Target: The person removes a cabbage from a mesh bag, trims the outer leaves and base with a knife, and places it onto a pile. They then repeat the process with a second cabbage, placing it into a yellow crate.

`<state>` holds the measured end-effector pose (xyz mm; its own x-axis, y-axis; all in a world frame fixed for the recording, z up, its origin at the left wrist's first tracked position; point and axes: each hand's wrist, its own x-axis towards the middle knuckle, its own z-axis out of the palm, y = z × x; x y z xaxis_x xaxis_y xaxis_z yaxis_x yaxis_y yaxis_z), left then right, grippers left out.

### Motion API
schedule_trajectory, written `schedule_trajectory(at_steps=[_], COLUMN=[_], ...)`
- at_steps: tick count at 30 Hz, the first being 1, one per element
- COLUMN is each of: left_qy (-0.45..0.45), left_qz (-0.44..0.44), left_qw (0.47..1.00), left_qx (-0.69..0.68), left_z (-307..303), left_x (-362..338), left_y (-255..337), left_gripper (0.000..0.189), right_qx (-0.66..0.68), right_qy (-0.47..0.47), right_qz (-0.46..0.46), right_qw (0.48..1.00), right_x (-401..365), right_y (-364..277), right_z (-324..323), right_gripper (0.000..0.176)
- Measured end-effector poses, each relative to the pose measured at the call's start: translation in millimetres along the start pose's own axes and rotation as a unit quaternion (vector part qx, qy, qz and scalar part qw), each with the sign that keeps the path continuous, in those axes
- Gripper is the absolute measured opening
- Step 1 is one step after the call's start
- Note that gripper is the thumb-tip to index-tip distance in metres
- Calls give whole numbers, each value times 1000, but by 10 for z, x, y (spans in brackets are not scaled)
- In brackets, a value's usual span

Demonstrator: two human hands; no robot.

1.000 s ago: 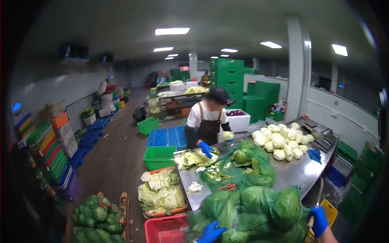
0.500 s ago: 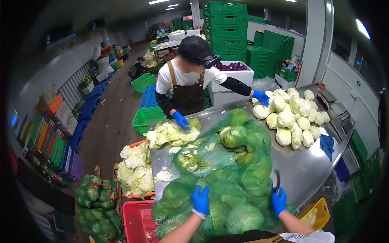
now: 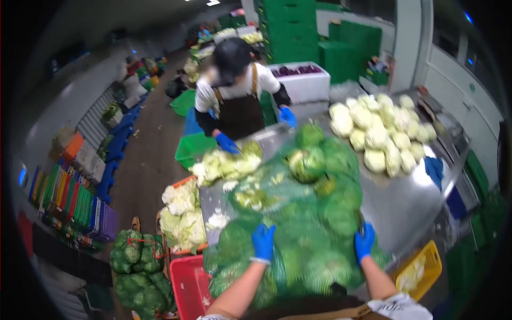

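A large green mesh bag (image 3: 298, 213) full of green cabbages (image 3: 326, 274) lies across the near side of the metal table (image 3: 405, 200). My left hand (image 3: 263, 242), in a blue glove, is closed on the mesh at the bag's near left part. On the bag's right side, my blue-gloved right hand (image 3: 365, 241) is wrapped around a knife (image 3: 362, 229); its curved blade is hard to make out now. Near the bag's far end, a cabbage (image 3: 305, 164) with loose outer leaves shows. Leaf scraps (image 3: 250, 198) lie on the mesh.
Peeled pale cabbages (image 3: 376, 136) are piled at the far right, near a blue cloth (image 3: 434, 172). Across the table stands a co-worker (image 3: 234, 98) beside trimmed leaves (image 3: 226, 164). A red crate (image 3: 188, 285), leaf-filled orange crate (image 3: 184, 213) and yellow basket (image 3: 421, 272) flank the near side.
The co-worker's hand has drawn back from the pale cabbage pile toward their body. My hands have shifted slightly upward in view, and the knife blade shows less. The camera view has tilted.
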<state>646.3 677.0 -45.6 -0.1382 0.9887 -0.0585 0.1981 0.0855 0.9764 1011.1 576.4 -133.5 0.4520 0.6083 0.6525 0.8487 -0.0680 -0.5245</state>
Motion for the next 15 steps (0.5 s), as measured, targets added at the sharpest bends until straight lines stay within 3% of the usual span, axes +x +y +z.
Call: schedule_trajectory(at_steps=[1, 2, 4, 6, 9, 10, 13, 15], left_qy=[24, 47, -1, -2, -6, -9, -36, -85], left_qz=[-2, -6, -37, -24, -76, -56, -94, -110], left_qw=[1000, 998, 998, 998, 996, 993, 991, 980], left_qx=[-20, -40, -49, 64, -36, -103, -82, -145], left_z=[-120, -210, -569, -897, -1376, -1515, -1849, -1993], left_x=[-67, -145, -501, -719, -1209, -1313, -1634, -1734], left_y=[-92, -184, 19, -415, -82, -33, 299, 283], left_gripper=[39, 45, 50, 47, 44, 35, 27, 22], right_qx=[32, 141, 219, 205, 247, 182, 199, 173], right_qy=[-31, -160, -63, -66, -156, -208, -228, -282], right_qz=[50, 265, 216, 178, 331, 280, 191, 31], right_qw=[998, 940, 949, 960, 897, 920, 934, 943], right_x=[0, 215, 370, 399, 77, -47, -330, -431], right_y=[92, -43, -378, -785, -1151, -1192, -1596, -1770], right_z=[-29, -265, -672, -1149, -1585, -1673, -1862, -1933], right_gripper=[22, 20, 15, 16, 20, 26, 33, 34])
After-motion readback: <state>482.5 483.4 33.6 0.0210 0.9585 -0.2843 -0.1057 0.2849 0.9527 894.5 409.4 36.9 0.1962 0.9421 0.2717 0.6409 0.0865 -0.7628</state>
